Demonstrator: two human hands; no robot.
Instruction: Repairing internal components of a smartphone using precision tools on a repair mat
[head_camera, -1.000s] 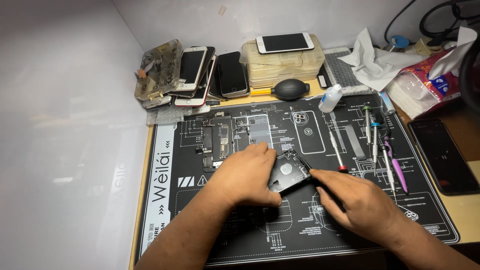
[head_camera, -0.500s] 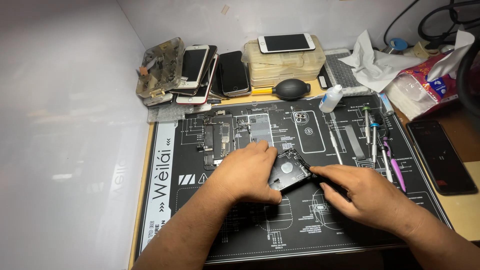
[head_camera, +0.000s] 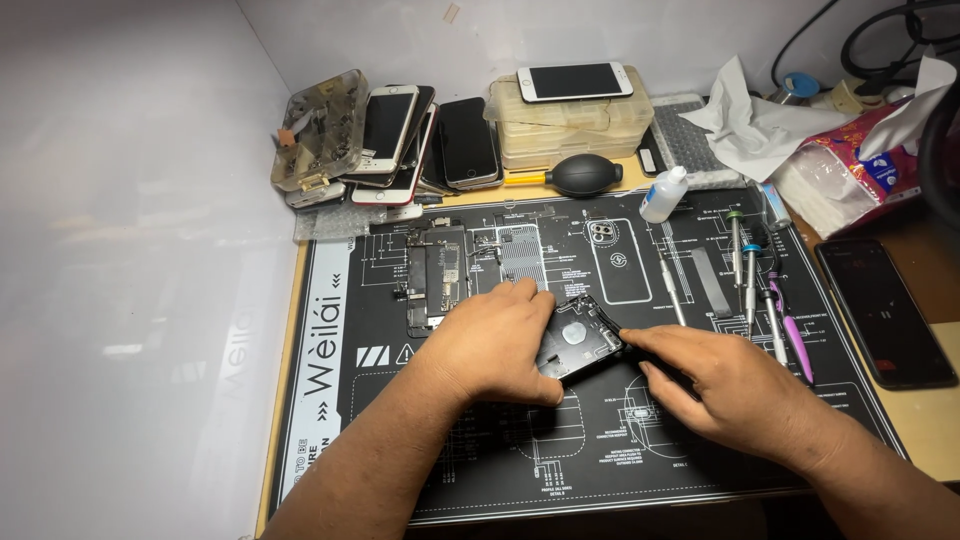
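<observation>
1. My left hand (head_camera: 497, 345) lies over the left part of a dark phone housing (head_camera: 580, 342), fingers curled down and pressing on it.
2. My right hand (head_camera: 725, 385) meets the same housing at its right edge, fingertips pinched against the corner, so both hands clamp one piece between them.
3. The housing sits tilted, one side lifted, near the middle of the black repair mat (head_camera: 600, 440), inner side up with a round pale disc showing.
4. One opened phone body (head_camera: 437, 275) with its boards exposed lies on the mat just above my left hand.
5. I count about five phones stacked and leaning in a pile (head_camera: 420, 135) at the back left, beside one clear parts tray (head_camera: 320, 135); the exact number I cannot tell.
6. One white phone (head_camera: 574, 80) lies on top of a stack of clear plastic boxes (head_camera: 570, 125).
7. One black rubber air blower (head_camera: 585, 175) lies in front of those boxes, and one small white bottle (head_camera: 664, 194) is just to its right.
8. Several slim screwdrivers and tools (head_camera: 755, 290) lie in a row on the right part of the mat, one with a purple handle (head_camera: 795, 340).
9. One dark phone (head_camera: 885, 310) lies face up on the bench (head_camera: 940, 420) right of the mat.
10. Crumpled white tissue (head_camera: 755, 125) and one tissue packet (head_camera: 850, 170) sit at the back right.
11. The bench is light wood, closed in by plain white walls (head_camera: 130, 260) at the left and back.
</observation>
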